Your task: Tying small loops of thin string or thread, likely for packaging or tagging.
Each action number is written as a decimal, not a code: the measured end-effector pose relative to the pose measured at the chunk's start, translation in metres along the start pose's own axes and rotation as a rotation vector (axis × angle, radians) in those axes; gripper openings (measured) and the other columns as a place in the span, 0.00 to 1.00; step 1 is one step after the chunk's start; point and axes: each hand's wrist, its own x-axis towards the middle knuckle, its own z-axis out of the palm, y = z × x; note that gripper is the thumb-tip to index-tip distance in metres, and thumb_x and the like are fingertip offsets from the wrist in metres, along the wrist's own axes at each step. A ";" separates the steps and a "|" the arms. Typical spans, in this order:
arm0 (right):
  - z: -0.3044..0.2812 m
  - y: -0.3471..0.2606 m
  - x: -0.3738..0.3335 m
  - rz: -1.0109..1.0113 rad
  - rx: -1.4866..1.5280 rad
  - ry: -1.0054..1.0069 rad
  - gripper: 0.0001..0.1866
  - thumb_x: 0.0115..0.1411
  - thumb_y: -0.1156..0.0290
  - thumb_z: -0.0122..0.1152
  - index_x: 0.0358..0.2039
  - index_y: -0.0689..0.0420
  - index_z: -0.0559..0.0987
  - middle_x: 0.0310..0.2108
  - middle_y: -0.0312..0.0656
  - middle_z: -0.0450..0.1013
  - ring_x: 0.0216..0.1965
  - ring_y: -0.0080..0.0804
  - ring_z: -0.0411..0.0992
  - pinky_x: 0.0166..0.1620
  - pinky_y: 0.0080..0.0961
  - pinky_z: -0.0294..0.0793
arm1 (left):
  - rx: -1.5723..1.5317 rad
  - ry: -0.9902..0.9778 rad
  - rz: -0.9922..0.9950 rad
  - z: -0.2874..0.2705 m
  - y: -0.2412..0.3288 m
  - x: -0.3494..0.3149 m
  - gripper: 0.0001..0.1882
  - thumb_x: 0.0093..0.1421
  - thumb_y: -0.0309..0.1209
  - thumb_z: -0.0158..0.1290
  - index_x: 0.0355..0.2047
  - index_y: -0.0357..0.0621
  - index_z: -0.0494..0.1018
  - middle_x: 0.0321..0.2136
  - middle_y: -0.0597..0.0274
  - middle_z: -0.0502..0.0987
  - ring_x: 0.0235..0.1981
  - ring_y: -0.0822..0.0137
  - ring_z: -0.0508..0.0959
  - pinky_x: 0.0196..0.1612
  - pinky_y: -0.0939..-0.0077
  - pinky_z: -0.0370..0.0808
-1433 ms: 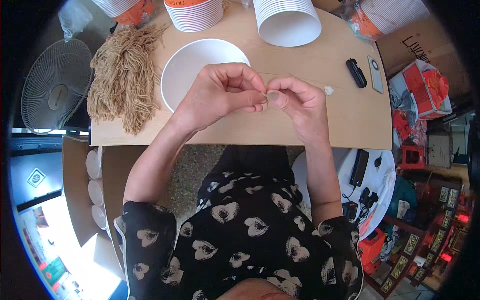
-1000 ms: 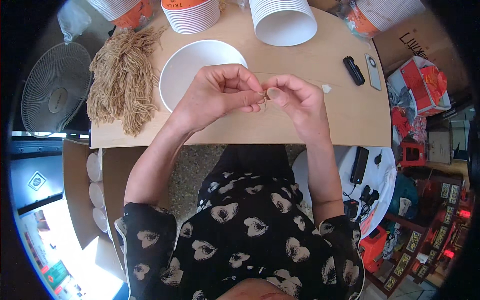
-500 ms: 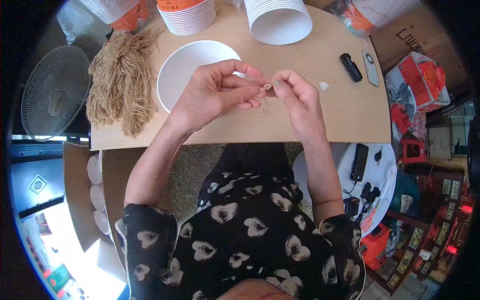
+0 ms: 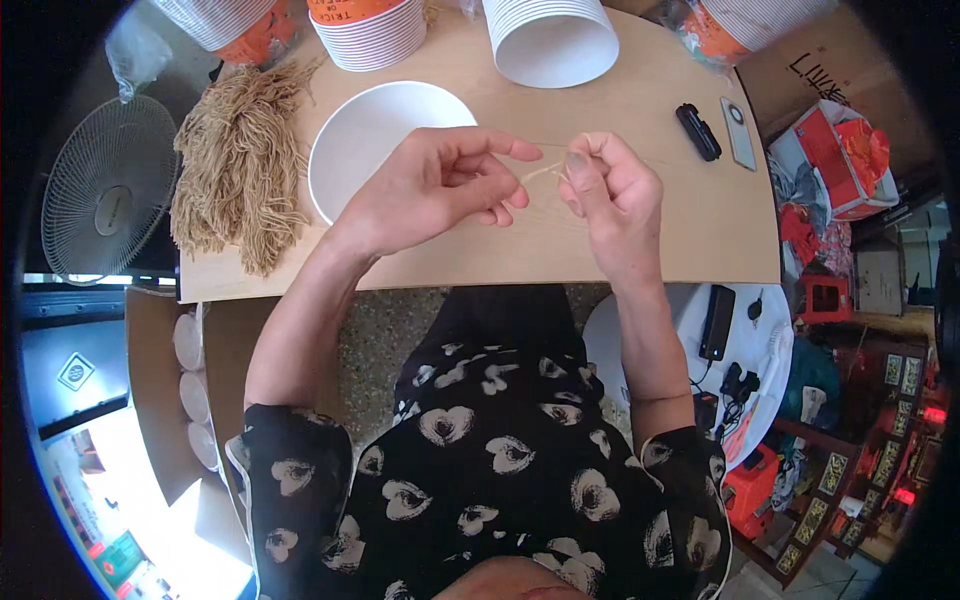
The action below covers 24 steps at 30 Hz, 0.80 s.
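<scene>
A thin beige string (image 4: 543, 172) is stretched between my two hands above the wooden table (image 4: 500, 262). Thumb and fingers of my left hand (image 4: 425, 195) pinch one end. My right hand (image 4: 615, 190) grips the other end between thumb and curled fingers. Behind my left hand stands a white bowl-shaped tub (image 4: 345, 135), partly hidden by that hand. Farther left lies a thick bundle of tan strings (image 4: 240, 170), its loose ends hanging toward the table's front edge.
Stacked white tubs (image 4: 555, 50) and orange-and-white tubs (image 4: 370, 40) line the back. A black gadget (image 4: 698, 132) and a phone (image 4: 738, 133) lie at the right. Beyond the left edge is a fan (image 4: 108, 190); a white round table (image 4: 740, 400) stands at lower right.
My hands have moved apart, the right one shifting rightward. The string, bunched up between my fingertips before, now spans the gap. A small white scrap by the right hand is now out of sight.
</scene>
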 end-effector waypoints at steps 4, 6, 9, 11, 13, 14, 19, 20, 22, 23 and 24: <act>-0.002 -0.019 0.009 -0.042 -0.134 -0.040 0.07 0.67 0.73 0.55 0.38 0.64 0.72 0.21 0.27 0.66 0.22 0.11 0.59 0.25 0.12 0.59 | 0.075 -0.066 -0.090 0.003 0.025 0.015 0.12 0.65 0.33 0.56 0.45 0.40 0.77 0.26 0.68 0.79 0.28 0.79 0.79 0.32 0.88 0.74; -0.004 -0.028 0.012 -0.056 -0.190 -0.042 0.07 0.67 0.73 0.57 0.38 0.64 0.73 0.21 0.27 0.66 0.22 0.10 0.59 0.24 0.12 0.58 | 0.082 -0.018 -0.065 0.006 0.029 0.021 0.10 0.64 0.35 0.57 0.39 0.41 0.80 0.24 0.69 0.79 0.26 0.80 0.79 0.29 0.88 0.73; -0.015 -0.035 0.018 -0.087 -0.248 -0.077 0.06 0.64 0.74 0.60 0.37 0.64 0.75 0.22 0.27 0.68 0.22 0.09 0.60 0.24 0.11 0.57 | 0.108 0.012 0.009 -0.001 0.025 0.024 0.11 0.64 0.35 0.57 0.41 0.40 0.79 0.26 0.68 0.80 0.27 0.80 0.79 0.29 0.88 0.73; -0.024 -0.035 0.017 -0.021 -0.312 -0.198 0.05 0.62 0.75 0.62 0.34 0.64 0.77 0.22 0.27 0.70 0.22 0.07 0.59 0.24 0.10 0.56 | 0.122 0.001 0.046 -0.005 0.017 0.023 0.11 0.64 0.33 0.58 0.41 0.39 0.79 0.28 0.67 0.81 0.28 0.80 0.79 0.30 0.87 0.73; -0.022 -0.036 0.016 -0.031 -0.273 -0.173 0.06 0.62 0.74 0.62 0.33 0.63 0.78 0.22 0.27 0.69 0.22 0.07 0.59 0.24 0.10 0.55 | 0.138 -0.006 0.083 -0.005 0.010 0.021 0.10 0.63 0.32 0.58 0.41 0.38 0.79 0.29 0.66 0.81 0.28 0.80 0.79 0.31 0.87 0.74; -0.021 -0.036 0.016 -0.042 -0.232 -0.151 0.06 0.62 0.73 0.63 0.31 0.62 0.78 0.21 0.26 0.69 0.21 0.07 0.59 0.23 0.10 0.54 | 0.143 -0.006 0.086 -0.003 0.008 0.018 0.10 0.63 0.30 0.58 0.41 0.37 0.79 0.30 0.64 0.81 0.31 0.79 0.79 0.35 0.85 0.75; -0.033 -0.033 0.018 0.048 0.032 -0.059 0.07 0.63 0.70 0.61 0.36 0.62 0.78 0.19 0.24 0.63 0.18 0.09 0.55 0.21 0.12 0.50 | 0.565 0.082 0.409 -0.002 -0.008 0.012 0.06 0.60 0.25 0.59 0.37 0.38 0.78 0.37 0.60 0.82 0.51 0.63 0.78 0.56 0.67 0.73; -0.038 -0.032 0.018 0.028 0.124 -0.027 0.08 0.63 0.70 0.60 0.37 0.62 0.78 0.18 0.24 0.61 0.17 0.10 0.53 0.20 0.13 0.49 | 0.566 0.082 0.410 -0.002 -0.011 0.011 0.06 0.60 0.25 0.59 0.37 0.38 0.78 0.37 0.60 0.82 0.51 0.63 0.78 0.56 0.67 0.73; -0.053 -0.032 0.019 0.035 0.184 -0.003 0.09 0.63 0.72 0.59 0.40 0.64 0.76 0.18 0.24 0.58 0.16 0.11 0.51 0.20 0.13 0.47 | 0.692 0.137 0.447 -0.002 -0.017 0.009 0.04 0.57 0.23 0.59 0.34 0.39 0.78 0.40 0.57 0.82 0.56 0.55 0.76 0.59 0.60 0.70; -0.064 -0.031 0.019 0.015 0.248 0.020 0.10 0.63 0.72 0.58 0.41 0.65 0.76 0.19 0.25 0.58 0.16 0.11 0.51 0.20 0.13 0.47 | 0.693 0.139 0.447 -0.002 -0.018 0.008 0.04 0.57 0.23 0.59 0.34 0.39 0.78 0.40 0.57 0.82 0.56 0.55 0.76 0.59 0.60 0.70; -0.074 -0.029 0.019 -0.005 0.311 0.043 0.10 0.63 0.72 0.58 0.41 0.66 0.76 0.19 0.25 0.58 0.17 0.11 0.51 0.20 0.13 0.47 | 0.796 0.166 0.468 -0.001 -0.019 0.007 0.04 0.56 0.23 0.59 0.32 0.39 0.77 0.42 0.57 0.81 0.56 0.53 0.75 0.60 0.60 0.70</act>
